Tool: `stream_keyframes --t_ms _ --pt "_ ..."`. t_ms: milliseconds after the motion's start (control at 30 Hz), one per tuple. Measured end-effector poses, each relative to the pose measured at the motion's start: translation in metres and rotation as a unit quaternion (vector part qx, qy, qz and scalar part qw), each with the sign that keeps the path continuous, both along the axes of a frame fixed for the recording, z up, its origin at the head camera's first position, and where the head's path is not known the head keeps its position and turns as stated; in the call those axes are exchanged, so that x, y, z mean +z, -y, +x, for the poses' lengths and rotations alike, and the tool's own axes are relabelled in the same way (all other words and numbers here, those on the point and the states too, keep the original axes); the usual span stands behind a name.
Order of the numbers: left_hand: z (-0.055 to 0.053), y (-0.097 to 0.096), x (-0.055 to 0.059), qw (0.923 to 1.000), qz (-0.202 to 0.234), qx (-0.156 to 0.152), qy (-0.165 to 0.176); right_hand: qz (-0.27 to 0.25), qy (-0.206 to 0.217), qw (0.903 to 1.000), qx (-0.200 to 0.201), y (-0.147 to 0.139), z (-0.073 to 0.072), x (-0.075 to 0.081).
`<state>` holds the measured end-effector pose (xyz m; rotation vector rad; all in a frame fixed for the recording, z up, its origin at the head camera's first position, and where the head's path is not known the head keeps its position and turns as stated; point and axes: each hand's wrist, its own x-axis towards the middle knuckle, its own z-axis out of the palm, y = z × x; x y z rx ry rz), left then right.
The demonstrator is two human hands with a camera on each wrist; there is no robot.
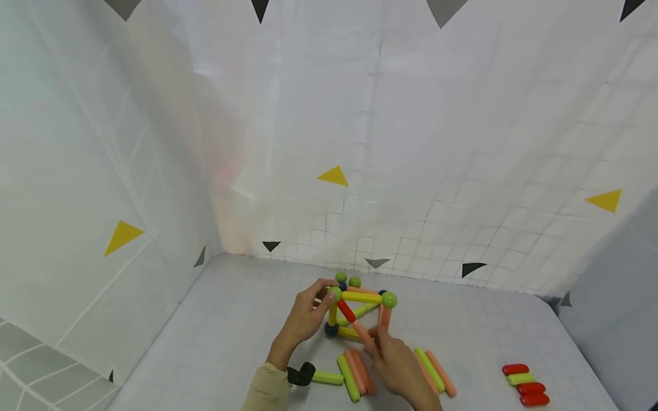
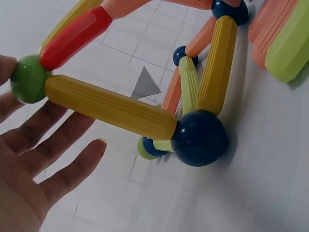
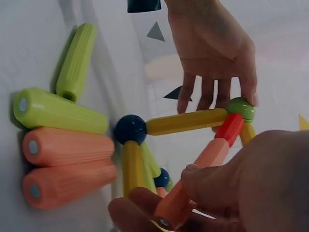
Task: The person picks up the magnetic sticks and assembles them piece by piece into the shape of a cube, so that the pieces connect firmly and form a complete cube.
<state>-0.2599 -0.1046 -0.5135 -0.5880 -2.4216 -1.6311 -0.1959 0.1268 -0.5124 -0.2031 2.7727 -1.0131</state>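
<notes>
A frame of magnetic rods and balls stands on the table, with navy balls [image 2: 200,138] at its lower corners and yellow rods [image 1: 362,297] along its upper and lower edges. At its upper near-left corner, my left hand [image 1: 304,315] pinches a green ball [image 2: 30,79] between thumb and fingers. My right hand [image 1: 397,362] grips an orange rod [image 3: 212,154] between thumb and fingers. A short red rod [image 2: 77,37] is joined end to end with that orange rod, and its far end meets the green ball. Another green ball [image 1: 389,299] caps the upper right corner.
Loose green rods [image 1: 348,378] and orange rods [image 1: 362,371] lie in front of the frame. More rods [image 1: 441,374] lie just right of my right hand. Short red pieces [image 1: 532,389] and a short green piece [image 1: 521,378] lie far right. A white patterned sheet [image 1: 360,114] rises behind.
</notes>
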Motion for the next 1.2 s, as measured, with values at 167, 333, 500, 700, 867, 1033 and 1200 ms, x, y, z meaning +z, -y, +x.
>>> stream_keyframes --t_ms 167,333,500,700,867,1033,1200 --pt "-0.001 0.001 0.001 1.0000 -0.001 0.000 0.002 -0.022 -0.021 0.9995 -0.007 0.003 -0.004 -0.004" --pt "0.000 0.001 0.002 1.0000 -0.002 -0.001 0.008 -0.010 -0.117 0.9921 -0.045 0.013 -0.008 -0.010" --pt "0.000 0.001 -0.001 1.0000 -0.006 0.004 0.005 -0.011 -0.194 0.9780 -0.076 0.024 -0.012 -0.018" --pt "0.000 0.000 -0.001 1.0000 -0.008 0.002 0.004 -0.048 -0.235 0.9683 -0.070 0.030 -0.020 -0.030" --pt "-0.002 0.000 0.001 1.0000 -0.008 0.001 0.005 -0.066 -0.234 0.9673 -0.071 0.032 -0.025 -0.034" --pt "-0.001 0.000 0.001 0.9999 -0.006 -0.003 0.014 -0.088 -0.232 0.9660 -0.074 0.033 -0.026 -0.036" --pt "0.000 0.000 0.000 0.9998 -0.001 -0.008 0.019 -0.100 -0.232 0.9644 -0.077 0.034 -0.026 -0.038"
